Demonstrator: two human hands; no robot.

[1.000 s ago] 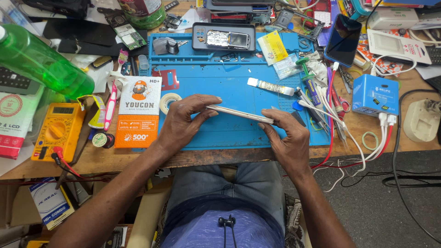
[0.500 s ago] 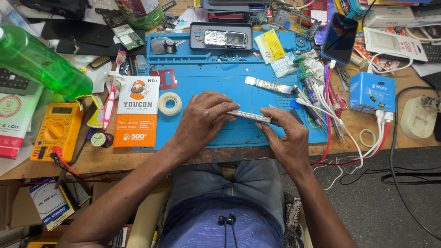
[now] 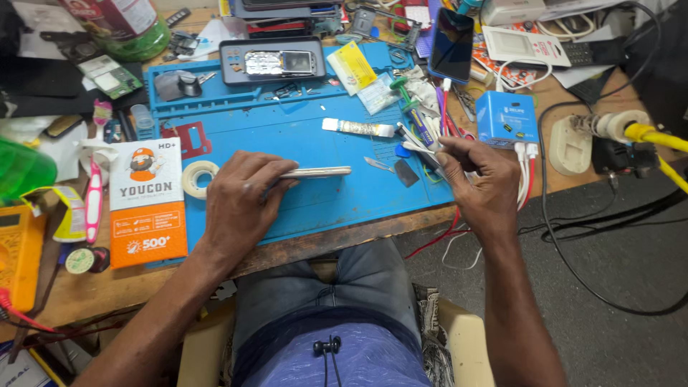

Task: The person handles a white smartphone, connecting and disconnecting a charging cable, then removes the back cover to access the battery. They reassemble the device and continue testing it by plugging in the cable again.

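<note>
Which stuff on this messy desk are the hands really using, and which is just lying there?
In use:
- left hand holding the thin phone on edge on the blue mat
- right hand at the tools by the mat's edge

Lying about:
- tape roll
- orange box
- blue charger box
- green bottle

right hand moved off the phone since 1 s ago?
Yes. The right hand has left the phone and gone right, to the tools at the blue mat's right edge. The left hand holds the phone alone.

Bare blue mat (image 3: 322, 208) lies open below the left hand's fingers (image 3: 269, 179); tape roll (image 3: 197, 178) and orange box (image 3: 147, 204) crowd their left.
</note>
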